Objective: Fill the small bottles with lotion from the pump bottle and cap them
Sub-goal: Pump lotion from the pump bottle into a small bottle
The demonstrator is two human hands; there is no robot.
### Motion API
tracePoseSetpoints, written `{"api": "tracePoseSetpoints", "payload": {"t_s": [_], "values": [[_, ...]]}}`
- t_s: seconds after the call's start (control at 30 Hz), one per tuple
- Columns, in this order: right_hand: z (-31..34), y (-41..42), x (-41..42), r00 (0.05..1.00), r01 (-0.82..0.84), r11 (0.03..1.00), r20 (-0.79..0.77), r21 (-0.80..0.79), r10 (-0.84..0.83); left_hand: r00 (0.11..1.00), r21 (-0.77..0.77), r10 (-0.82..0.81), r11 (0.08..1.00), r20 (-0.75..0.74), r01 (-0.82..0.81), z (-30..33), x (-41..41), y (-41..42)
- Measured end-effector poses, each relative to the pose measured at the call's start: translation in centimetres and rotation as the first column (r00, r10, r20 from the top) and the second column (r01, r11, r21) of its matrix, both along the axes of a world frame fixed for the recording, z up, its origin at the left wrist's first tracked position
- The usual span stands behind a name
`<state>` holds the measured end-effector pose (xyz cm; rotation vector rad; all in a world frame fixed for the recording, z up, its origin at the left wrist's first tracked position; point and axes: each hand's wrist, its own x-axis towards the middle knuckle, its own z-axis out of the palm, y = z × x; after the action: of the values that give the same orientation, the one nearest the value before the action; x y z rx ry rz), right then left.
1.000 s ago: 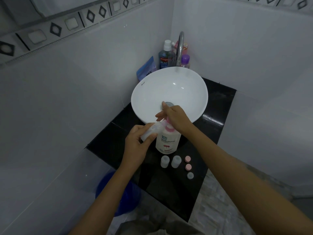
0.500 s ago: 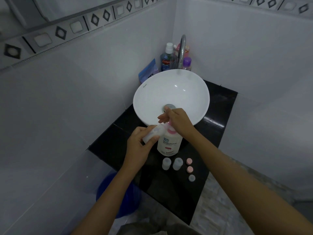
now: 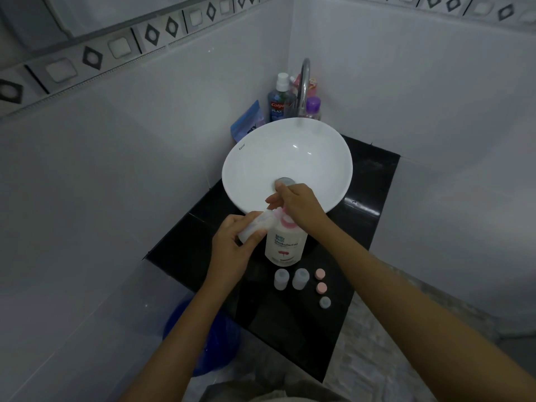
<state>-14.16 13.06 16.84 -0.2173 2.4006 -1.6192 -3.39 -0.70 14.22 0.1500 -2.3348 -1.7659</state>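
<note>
A white pump bottle with a pink collar stands on the black counter, in front of the sink. My right hand lies over its pink pump head, fingers curled on top. My left hand grips a small translucent bottle, tilted with its mouth at the pump's nozzle. Two more small bottles stand uncapped just in front of the pump bottle. To their right lie three loose caps: two pink caps and a grey cap.
A white bowl sink with a chrome tap fills the counter's far half. Behind it stand a blue mouthwash bottle, a purple-capped bottle and a blue packet. A blue bucket sits on the floor at the left.
The view has shifted slightly as my head moved. Both hands stay at the pump, the right one on the pump head and the left holding the small bottle at the nozzle.
</note>
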Motion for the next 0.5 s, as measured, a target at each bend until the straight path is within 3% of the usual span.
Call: {"api": "tracePoseSetpoints", "payload": {"t_s": [0.17,0.4,0.5], "values": [[-0.8,-0.2,0.1,0.998,0.058,0.998,-0.015,-0.03,-0.058,1.0,0.015,0.006,1.0,0.008,-0.006,-0.1,-0.1,0.0],[-1.7,-0.2,0.3,0.999,0.043,0.999,-0.006,0.033,-0.042,0.999,-0.006,0.014,1.0,0.04,-0.013,-0.5,0.0,0.3],[-0.8,-0.1,-0.1,0.999,0.013,1.0,0.033,-0.018,-0.013,1.0,0.018,0.005,1.0,0.008,-0.005,0.1,-0.1,0.2]]}}
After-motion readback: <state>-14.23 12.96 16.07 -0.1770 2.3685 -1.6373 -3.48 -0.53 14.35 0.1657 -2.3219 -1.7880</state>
